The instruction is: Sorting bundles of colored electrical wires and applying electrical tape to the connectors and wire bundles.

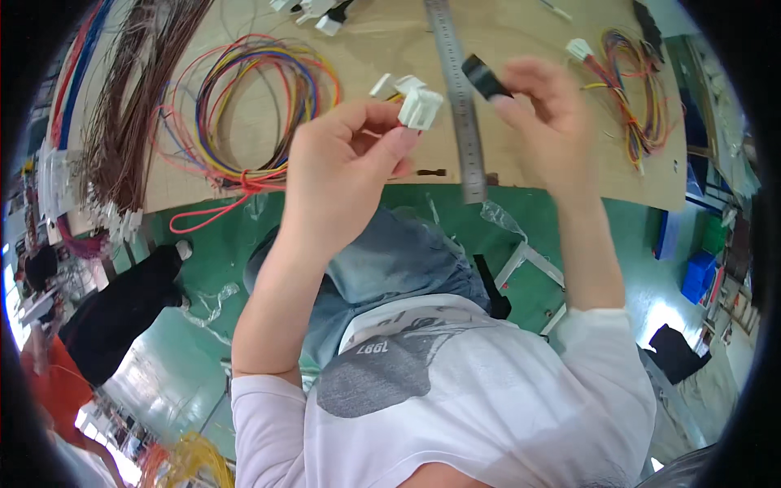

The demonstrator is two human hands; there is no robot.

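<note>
Above the near part of the table, my left hand [338, 167] is closed with thumb and fingers pinching a white plastic wire connector [421, 108]. Another white connector piece [382, 84] shows just behind it, and a bit of yellow wire is visible there. My right hand [549, 114], slightly blurred, grips what looks like a roll of black tape [485, 77], seen edge-on between thumb and fingers. The roll is apart from the connector, over a steel ruler [457, 98] that lies lengthwise on the table between my hands.
A coiled wire bundle [213, 106] lies left of my left hand, beside long brown wires [142, 89]. At the right rests a tied harness [630, 106] with a white connector. More connectors [329, 20] sit at the far edge. A person in dark trousers [126, 313] is at the left.
</note>
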